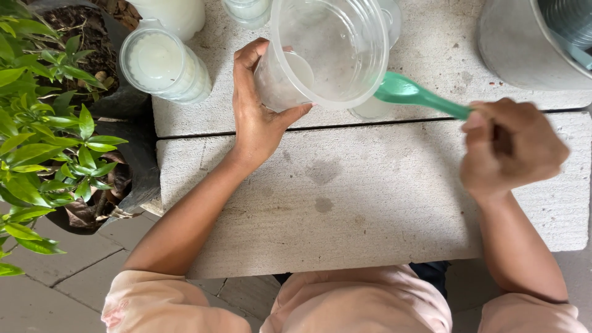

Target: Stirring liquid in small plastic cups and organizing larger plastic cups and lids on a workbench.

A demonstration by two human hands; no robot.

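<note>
My left hand (258,111) grips the side of a clear plastic tub (327,52), tilted so its open mouth faces me; a little cloudy white liquid shows inside. My right hand (509,151) is closed around the handle of a green plastic spoon (413,94), whose bowl points left and sits just outside the tub's lower right rim. Both are held over a pale stone slab (370,197).
Clear cups filled with white liquid stand at the back left (163,65) and along the top edge (176,12). A grey round container (524,43) sits at the top right. Potted green plants (43,142) crowd the left side. Paved floor lies below.
</note>
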